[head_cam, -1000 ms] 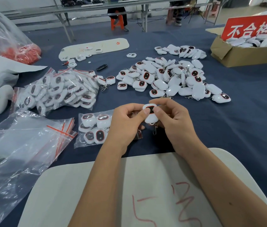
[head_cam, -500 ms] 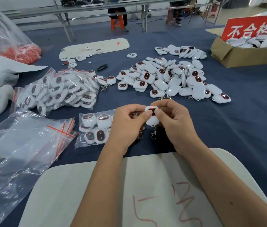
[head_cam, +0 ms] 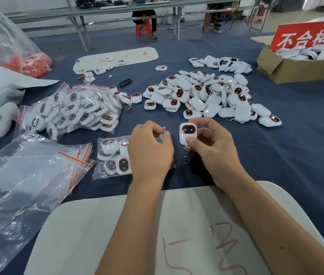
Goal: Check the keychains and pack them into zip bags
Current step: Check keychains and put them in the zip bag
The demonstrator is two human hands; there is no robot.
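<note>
Right hand (head_cam: 214,153) pinches a white rounded plastic keychain with a dark, red-rimmed oval face (head_cam: 188,134) between thumb and fingers, holding it upright above the blue cloth table (head_cam: 296,155), its metal clasp (head_cam: 187,158) dangling below. Just left of it, the left hand (head_cam: 150,149) has its fingers curled over the open mouth of a clear zip bag partly filled with keychains (head_cam: 111,155), pinching the bag's edge; the two hands are near but apart. Farther back and right lies a loose heap of white keychains (head_cam: 207,98), and far left of that a pile of filled clear bags (head_cam: 73,112). At near left lies a stack of empty clear zip bags with red seal strips (head_cam: 34,175). A cardboard box with a red sign (head_cam: 300,64) stands at far right. A pale board with red marks (head_cam: 177,235) lies nearest, under the forearms.
</note>
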